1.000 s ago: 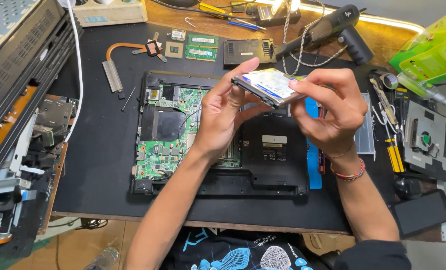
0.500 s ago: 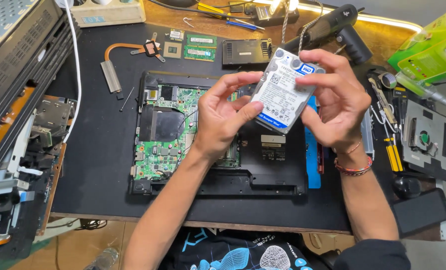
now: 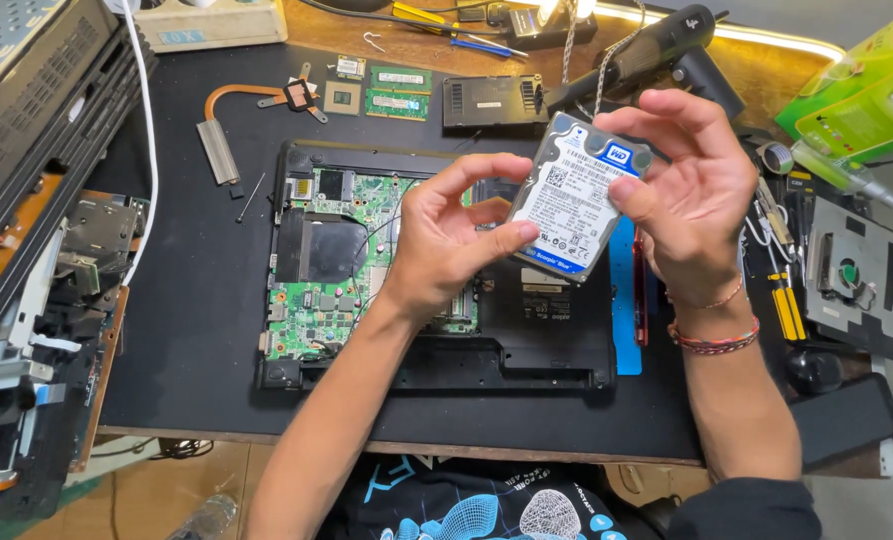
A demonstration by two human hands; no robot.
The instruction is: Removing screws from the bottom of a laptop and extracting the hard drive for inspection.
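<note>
A white rectangular label [image 3: 569, 200] with a blue band along its lower edge and a blue patch at its upper right corner covers the face of the hard drive [image 3: 578, 195], tilted and held up above the opened laptop base [image 3: 526, 340]; the left hand [image 3: 451, 245] pinches the drive's lower left edge and the right hand [image 3: 691, 195] grips its upper right side; bright green packages [image 3: 866, 100] with pale printing lie at the far right of the table; a small pale label [image 3: 181, 38] sits on the beige box [image 3: 206, 20] at the top left.
</note>
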